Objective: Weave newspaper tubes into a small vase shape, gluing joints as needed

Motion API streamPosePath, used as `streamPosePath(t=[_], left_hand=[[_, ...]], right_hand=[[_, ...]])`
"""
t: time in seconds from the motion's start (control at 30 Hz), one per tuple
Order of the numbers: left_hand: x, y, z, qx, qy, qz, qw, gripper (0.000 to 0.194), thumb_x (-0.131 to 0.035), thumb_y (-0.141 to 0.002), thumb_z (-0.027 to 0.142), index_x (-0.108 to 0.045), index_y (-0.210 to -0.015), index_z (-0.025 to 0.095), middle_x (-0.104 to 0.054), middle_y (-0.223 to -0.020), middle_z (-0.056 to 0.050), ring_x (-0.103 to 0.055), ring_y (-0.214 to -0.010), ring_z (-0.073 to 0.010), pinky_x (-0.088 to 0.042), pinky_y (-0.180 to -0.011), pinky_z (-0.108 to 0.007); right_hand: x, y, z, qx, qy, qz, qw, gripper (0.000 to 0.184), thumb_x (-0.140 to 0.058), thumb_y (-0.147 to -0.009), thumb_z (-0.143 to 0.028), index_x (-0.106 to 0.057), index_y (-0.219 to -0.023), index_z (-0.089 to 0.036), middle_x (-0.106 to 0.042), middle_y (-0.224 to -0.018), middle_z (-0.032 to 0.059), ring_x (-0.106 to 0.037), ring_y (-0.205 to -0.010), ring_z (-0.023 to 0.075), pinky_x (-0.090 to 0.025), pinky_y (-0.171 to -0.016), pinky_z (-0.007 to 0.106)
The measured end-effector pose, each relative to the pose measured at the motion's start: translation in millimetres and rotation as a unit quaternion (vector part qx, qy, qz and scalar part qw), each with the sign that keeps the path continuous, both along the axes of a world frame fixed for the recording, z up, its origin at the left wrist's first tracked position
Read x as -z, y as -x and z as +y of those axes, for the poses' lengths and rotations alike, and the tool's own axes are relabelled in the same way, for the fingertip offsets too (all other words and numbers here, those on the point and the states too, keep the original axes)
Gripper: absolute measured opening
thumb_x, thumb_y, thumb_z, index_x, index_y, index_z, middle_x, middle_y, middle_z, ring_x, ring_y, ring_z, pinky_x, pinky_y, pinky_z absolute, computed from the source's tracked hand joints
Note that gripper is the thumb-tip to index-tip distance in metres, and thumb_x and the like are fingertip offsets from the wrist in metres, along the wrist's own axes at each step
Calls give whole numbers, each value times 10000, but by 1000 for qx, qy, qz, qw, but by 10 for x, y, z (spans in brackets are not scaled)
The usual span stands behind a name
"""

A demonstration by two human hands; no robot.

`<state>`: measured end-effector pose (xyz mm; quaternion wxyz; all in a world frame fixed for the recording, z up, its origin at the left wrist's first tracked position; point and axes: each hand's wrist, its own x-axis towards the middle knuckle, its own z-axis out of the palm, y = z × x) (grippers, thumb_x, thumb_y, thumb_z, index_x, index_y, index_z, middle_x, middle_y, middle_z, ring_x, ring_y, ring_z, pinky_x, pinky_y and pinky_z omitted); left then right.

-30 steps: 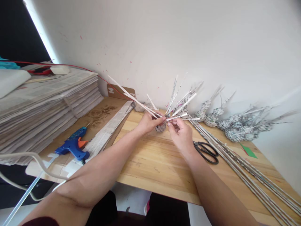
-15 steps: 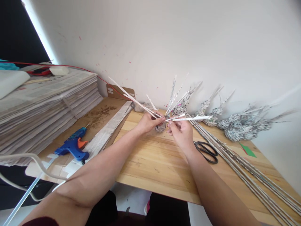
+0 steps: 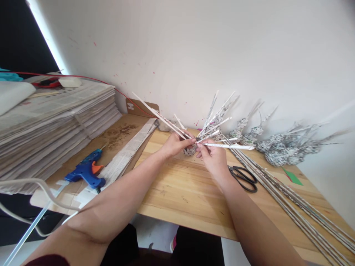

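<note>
Between my hands is a small rounded piece woven from rolled newspaper [image 3: 190, 150], with several paper tubes fanning out of its top. My left hand [image 3: 177, 144] is closed around the neck of the weaving, fingers partly hidden behind it. My right hand [image 3: 213, 155] pinches a white paper tube [image 3: 235, 146] close to that neck, and the tube's free end points right. Other tubes stick up and to the left, such as a long white one [image 3: 155, 112]. The far side of the weaving is hidden by my fingers.
Black-handled scissors [image 3: 244, 178] lie beside my right wrist. Long paper tubes [image 3: 280, 195] run along the table's right side. Several woven newspaper pieces [image 3: 285, 147] stand by the wall. At left are a blue glue gun [image 3: 87, 171], flat paper strips [image 3: 122, 155] and a newspaper stack [image 3: 55, 125].
The upright tubes have swung to the right and spread apart. The tube in my right hand has dipped slightly and shifted right. My left hand has barely moved.
</note>
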<state>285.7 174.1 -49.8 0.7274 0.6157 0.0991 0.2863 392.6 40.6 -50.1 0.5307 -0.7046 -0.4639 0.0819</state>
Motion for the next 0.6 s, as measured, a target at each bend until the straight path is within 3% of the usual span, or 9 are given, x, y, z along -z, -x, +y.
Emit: streamPosePath(t=[0.13, 0.2, 0.3, 0.4, 0.5, 0.6], left_hand=[[-7, -10, 0, -15, 52, -3, 999, 508, -874, -585, 505, -636, -822, 124, -661, -801, -32, -635, -761, -133, -562, -701, -265], [-10, -7, 15, -32, 44, 6, 998, 531, -844, -607, 554, -637, -851, 131, -663, -813, -35, -643, -788, -147, -564, -686, -265], [-25, 17, 49, -83, -36, 74, 993, 554, -695, -729, 668, -653, -875, 136, -684, -804, -51, -649, -745, -156, -509, -562, -219], [-61, 62, 76, -116, -141, 178, 967, 685, -439, -850, 756, -623, -641, 130, -611, -542, -42, -578, -524, -122, -403, -460, -199], [-122, 111, 73, -39, -113, 214, 970, 785, -279, -873, 795, -500, -473, 155, -436, -347, -9, -427, -334, -82, -296, -381, -203], [-189, 148, 46, 87, 10, 118, 989, 693, -424, -841, 780, -565, -603, 145, -573, -481, -28, -522, -380, -96, -264, -350, -192]], right_hand=[[-2, -19, -4, 6, 3, -15, 1000, 155, -574, -891, -359, -619, -871, -212, -719, -713, 38, -699, -541, 208, -535, -531, 310], [4, -32, -1, 11, 0, -12, 1000, 154, -579, -889, -360, -621, -871, -213, -721, -713, 37, -700, -537, 209, -533, -523, 309], [12, -46, 7, 13, -4, -2, 1000, 159, -587, -888, -368, -624, -869, -215, -720, -716, 34, -698, -532, 206, -529, -511, 304], [23, -57, 13, 16, -6, 1, 1000, 167, -585, -891, -369, -632, -880, -209, -719, -712, 31, -694, -525, 199, -528, -510, 297], [40, -71, 18, 23, -5, -7, 1000, 176, -583, -894, -373, -636, -890, -205, -721, -706, 31, -693, -523, 196, -529, -516, 295], [52, -83, 19, 30, -3, -9, 999, 171, -581, -895, -371, -637, -887, -210, -720, -689, 28, -692, -517, 198, -531, -515, 297]])
